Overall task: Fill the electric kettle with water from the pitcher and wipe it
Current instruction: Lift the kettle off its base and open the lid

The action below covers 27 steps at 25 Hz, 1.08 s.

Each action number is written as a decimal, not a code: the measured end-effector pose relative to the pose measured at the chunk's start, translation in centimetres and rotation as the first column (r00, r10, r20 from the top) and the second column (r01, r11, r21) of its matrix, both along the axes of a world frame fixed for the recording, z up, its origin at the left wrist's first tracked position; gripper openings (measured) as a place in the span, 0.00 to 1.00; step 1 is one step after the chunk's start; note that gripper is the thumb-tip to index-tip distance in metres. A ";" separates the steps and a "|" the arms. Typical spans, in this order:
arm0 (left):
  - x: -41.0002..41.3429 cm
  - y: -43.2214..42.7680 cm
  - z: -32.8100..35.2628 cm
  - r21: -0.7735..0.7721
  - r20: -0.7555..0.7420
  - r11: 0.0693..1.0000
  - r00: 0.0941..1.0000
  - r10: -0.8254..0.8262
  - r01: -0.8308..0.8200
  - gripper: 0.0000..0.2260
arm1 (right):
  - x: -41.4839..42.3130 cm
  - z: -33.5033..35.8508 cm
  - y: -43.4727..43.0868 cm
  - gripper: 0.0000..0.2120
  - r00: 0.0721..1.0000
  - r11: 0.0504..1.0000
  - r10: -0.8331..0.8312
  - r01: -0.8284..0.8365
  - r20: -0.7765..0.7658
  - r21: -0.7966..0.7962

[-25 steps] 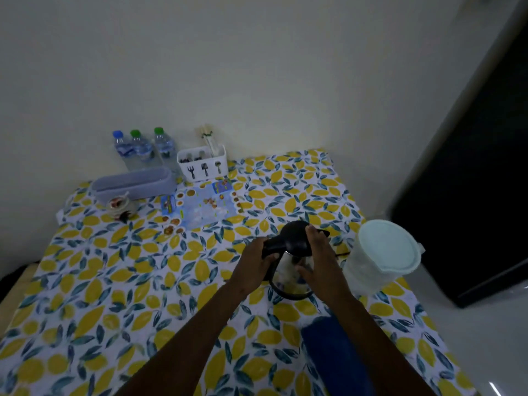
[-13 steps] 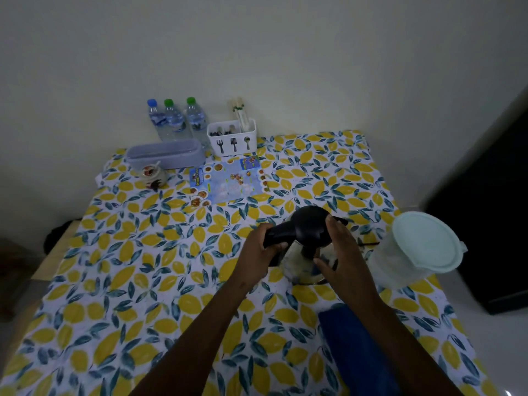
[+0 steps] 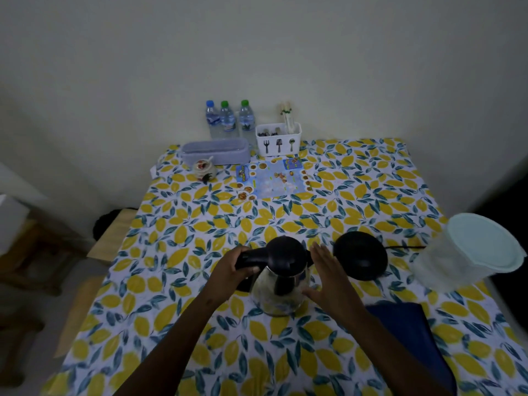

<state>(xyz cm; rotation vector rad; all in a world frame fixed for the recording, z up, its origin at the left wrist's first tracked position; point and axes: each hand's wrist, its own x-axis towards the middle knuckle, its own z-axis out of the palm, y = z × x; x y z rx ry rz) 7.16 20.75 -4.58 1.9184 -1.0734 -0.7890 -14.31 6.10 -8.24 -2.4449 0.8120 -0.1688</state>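
A glass electric kettle (image 3: 278,284) with a black lid stands on the lemon-print tablecloth (image 3: 200,281), off its round black base (image 3: 360,255), which lies just to its right with a cord. My left hand (image 3: 233,270) grips the kettle's black handle. My right hand (image 3: 328,278) is flat against the kettle's right side, fingers stretched and apart. A translucent pitcher (image 3: 468,252) with a pale green lid stands at the table's right edge. A dark blue cloth (image 3: 411,335) lies under my right forearm.
At the back by the wall stand three water bottles (image 3: 227,120), a white cutlery caddy (image 3: 278,138), a grey oblong tub (image 3: 215,152), a small jar (image 3: 203,167) and a blue printed card (image 3: 271,178). A wooden stool (image 3: 114,232) sits left of the table.
The kettle has come off its base and now sits left of it. My right hand has left the lid and opened against the kettle's side. The camera pulled back.
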 end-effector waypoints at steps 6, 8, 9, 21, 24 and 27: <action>2.9 1.2 -1.2 -0.030 -0.006 0.997 0.998 -0.064 0.064 0.14 | 2.1 -0.6 3.3 0.46 0.997 0.997 -0.069 0.070 0.031 -0.025; 3.4 1.6 -1.6 -0.026 0.017 0.998 0.998 -0.060 0.060 0.17 | 2.4 -0.8 3.8 0.47 0.997 0.996 -0.073 0.075 0.041 -0.055; 3.4 1.8 -1.8 -0.021 0.029 0.998 0.998 -0.062 0.063 0.18 | 2.6 -0.9 4.2 0.47 0.996 0.995 -0.080 0.082 0.038 -0.060; -3.1 -3.8 0.1 0.064 0.589 0.996 0.804 -0.082 0.055 0.29 | 2.9 -2.2 5.0 0.46 0.990 0.976 -0.138 0.137 0.003 -0.172; -3.4 -4.1 0.0 0.096 0.622 0.995 0.780 -0.072 0.015 0.26 | 2.8 -2.5 4.8 0.46 0.992 0.978 -0.129 0.126 -0.010 -0.165; -3.8 -4.1 0.7 0.093 0.634 0.996 0.771 -0.060 0.001 0.23 | 2.8 -2.8 4.6 0.47 0.989 0.974 -0.137 0.127 -0.045 -0.186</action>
